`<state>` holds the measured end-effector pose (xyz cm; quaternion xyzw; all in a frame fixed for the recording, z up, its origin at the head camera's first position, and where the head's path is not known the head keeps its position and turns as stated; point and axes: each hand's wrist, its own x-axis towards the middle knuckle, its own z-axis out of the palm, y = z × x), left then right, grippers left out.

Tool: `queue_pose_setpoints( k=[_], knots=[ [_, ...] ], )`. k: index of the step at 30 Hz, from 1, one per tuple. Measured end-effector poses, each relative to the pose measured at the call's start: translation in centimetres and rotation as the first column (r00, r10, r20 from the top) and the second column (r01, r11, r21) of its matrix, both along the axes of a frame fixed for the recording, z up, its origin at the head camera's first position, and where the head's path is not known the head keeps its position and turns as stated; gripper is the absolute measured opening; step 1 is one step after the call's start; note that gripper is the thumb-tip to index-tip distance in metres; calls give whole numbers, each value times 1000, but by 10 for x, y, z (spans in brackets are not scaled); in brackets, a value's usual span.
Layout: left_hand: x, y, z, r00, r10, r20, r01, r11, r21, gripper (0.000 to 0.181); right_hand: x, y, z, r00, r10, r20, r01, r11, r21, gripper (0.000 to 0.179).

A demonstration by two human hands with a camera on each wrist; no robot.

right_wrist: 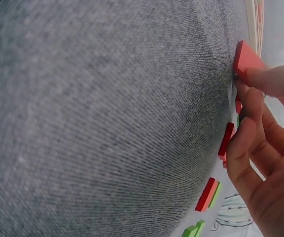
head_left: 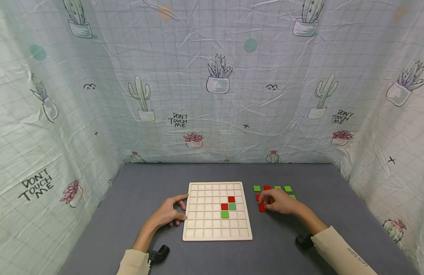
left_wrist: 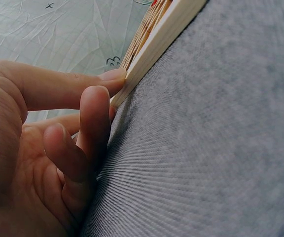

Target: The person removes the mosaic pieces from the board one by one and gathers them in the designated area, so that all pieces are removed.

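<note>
Nearest on the grey fabric-covered surface (head_left: 215,259) lies a flat, pale wooden grid board (head_left: 199,224), stiff and probably light; its left rim suits steadying, and there the left hand (head_left: 166,212) rests thumb and forefinger, spread apart. To the board's right, the right hand (head_left: 279,201) pinches a thin red square tile (right_wrist: 245,58). It looks hard, very light and perhaps slick, best gripped by opposite edges. Loose red and green tiles (head_left: 257,188) lie beyond, then a pale cactus-print cloth (head_left: 225,110).
</note>
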<state>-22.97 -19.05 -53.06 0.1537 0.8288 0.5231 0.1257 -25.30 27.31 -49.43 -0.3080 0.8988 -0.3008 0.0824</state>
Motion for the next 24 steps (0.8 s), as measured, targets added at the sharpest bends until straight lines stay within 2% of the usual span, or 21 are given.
queue_pose_setpoints(
  k=[13,24],
  knots=[
    [1,2,2,1000,14,8,-14,1000,0,83,2,-3,0,999,-44,-5,44,999,26,12],
    [-1,1,0,1000,16,-8,-16,1000,-16,83,4,-5,2,999,-38,-6,38,999,27,10]
  ],
)
